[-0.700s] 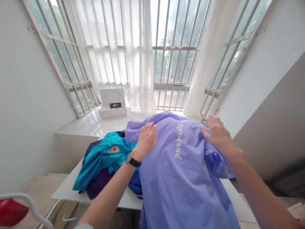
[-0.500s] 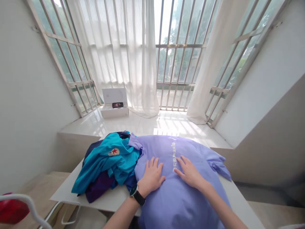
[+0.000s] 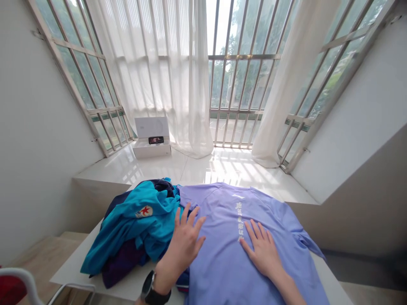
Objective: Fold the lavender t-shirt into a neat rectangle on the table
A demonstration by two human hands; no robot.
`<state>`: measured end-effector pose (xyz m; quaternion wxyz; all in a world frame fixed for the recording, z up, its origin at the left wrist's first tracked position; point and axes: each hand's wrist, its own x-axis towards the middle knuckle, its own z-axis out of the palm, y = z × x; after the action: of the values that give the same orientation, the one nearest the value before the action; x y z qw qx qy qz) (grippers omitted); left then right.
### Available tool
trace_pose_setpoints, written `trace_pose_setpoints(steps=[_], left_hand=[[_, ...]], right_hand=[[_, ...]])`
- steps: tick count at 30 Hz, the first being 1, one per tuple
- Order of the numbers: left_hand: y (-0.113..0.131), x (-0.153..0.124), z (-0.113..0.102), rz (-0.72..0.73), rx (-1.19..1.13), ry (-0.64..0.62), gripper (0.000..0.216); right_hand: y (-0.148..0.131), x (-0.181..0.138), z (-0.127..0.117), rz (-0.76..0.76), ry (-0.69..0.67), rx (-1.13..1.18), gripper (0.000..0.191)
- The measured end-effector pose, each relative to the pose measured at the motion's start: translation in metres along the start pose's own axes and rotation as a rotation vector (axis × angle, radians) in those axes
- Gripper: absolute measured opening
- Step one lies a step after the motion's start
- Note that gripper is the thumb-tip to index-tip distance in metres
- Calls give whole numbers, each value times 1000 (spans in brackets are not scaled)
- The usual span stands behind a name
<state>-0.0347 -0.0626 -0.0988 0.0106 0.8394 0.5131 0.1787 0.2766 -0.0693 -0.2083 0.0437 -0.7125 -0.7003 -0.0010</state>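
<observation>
A lavender T-shirt [image 3: 219, 250] with a vertical line of white characters lies spread over the table, its sleeves to either side. My right hand [image 3: 262, 250] rests flat on its chest beside the characters, fingers apart. At the shirt's left edge, just below the left sleeve, is my left hand [image 3: 186, 237], fingers spread and holding nothing; whether it touches the cloth I cannot tell. A black watch [image 3: 154, 290] is on my left wrist. Left of that hand lies a heap of clothes, with a teal shirt [image 3: 127, 228] bearing a round red-star badge on top and dark purple cloth [image 3: 122, 262] under it.
The white table [image 3: 73, 271] stands against a glossy white window ledge [image 3: 187, 169]. On the ledge sits an open white box [image 3: 152, 149] with a phone [image 3: 156, 140] propped in it. Sheer curtains [image 3: 178, 84] hang before barred windows. A white metal frame [image 3: 23, 279] is at lower left.
My left hand has moved left, off the shirt's middle to its edge. The lavender shirt now lies flatter, without its earlier bulge. My right hand has shifted slightly right and down.
</observation>
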Motion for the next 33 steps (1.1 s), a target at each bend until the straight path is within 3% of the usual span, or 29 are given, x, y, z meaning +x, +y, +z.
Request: trace_pose_setpoints(steps=[3,5,9,13,21,33], left_hand=[[-26,-21,-20,-283,217,303,54],[-36,-36,-16,-410,270,411,69],[-34,-56,26,-514,231,397,90],[-29,-60,61,-584,219,309,83],[-53,-75,62,-451,245,326,37],[-80,-96,54,-339,237,327,29]], right_hand=[[3,0,6,9,20,-3,69],[4,0,11,16,30,-1,69],[4,1,20,36,40,3,69],[6,1,27,49,52,-1,69],[5,-1,26,55,66,-19,71],[30,-3,28,28,38,-13,72]])
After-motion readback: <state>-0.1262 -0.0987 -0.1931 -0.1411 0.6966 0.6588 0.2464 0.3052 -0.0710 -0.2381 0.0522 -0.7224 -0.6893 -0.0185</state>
